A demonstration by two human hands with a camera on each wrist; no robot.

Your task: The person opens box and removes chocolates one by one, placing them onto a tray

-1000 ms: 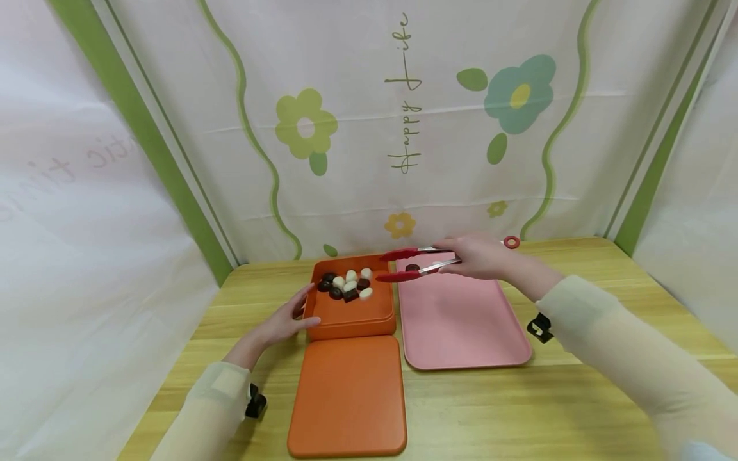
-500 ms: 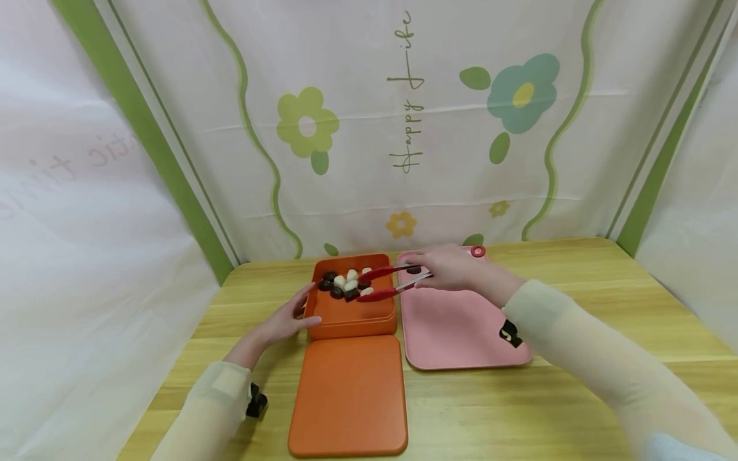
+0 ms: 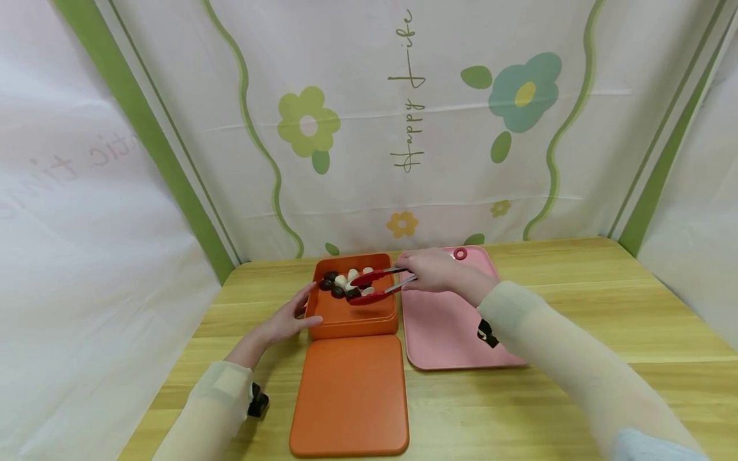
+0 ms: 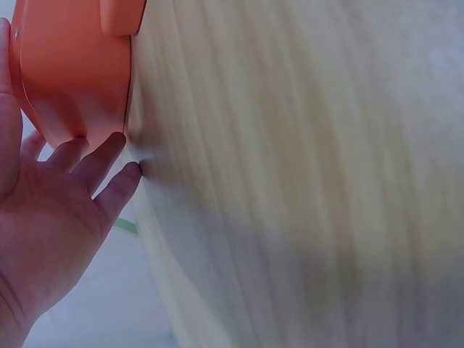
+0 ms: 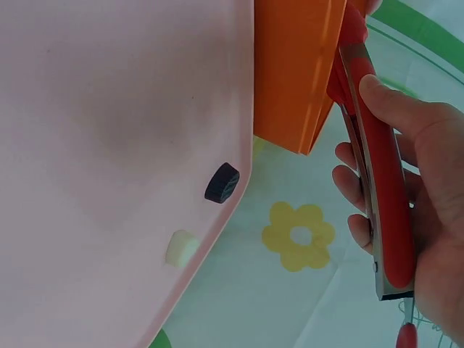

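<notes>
An orange box (image 3: 352, 329) holds several small dark pieces (image 3: 337, 292) and white pieces (image 3: 341, 280) that look like chocolates. At its left side rests my left hand (image 3: 284, 322), fingers spread along the wall and thumb by the front rim. In the left wrist view those fingertips (image 4: 119, 138) lie against the box's lower edge. My right hand (image 3: 434, 269) grips red-tipped metal tongs (image 5: 388, 196) from above the pink tray (image 3: 444, 333). The tips of the tongs reach into the box, parted, over a dark piece and white pieces, partly hiding them.
An orange lid (image 3: 348, 397) lies flat in front of the box. On the tray, the right wrist view shows one dark piece (image 5: 222, 183) and one white piece (image 5: 181, 248) near the edge. A flower-printed curtain (image 3: 346, 179) stands behind the wooden table (image 3: 490, 410).
My right hand has moved left with the tongs, whose tips went from the box's right rim to among the pieces inside. My left hand has stayed at the box.
</notes>
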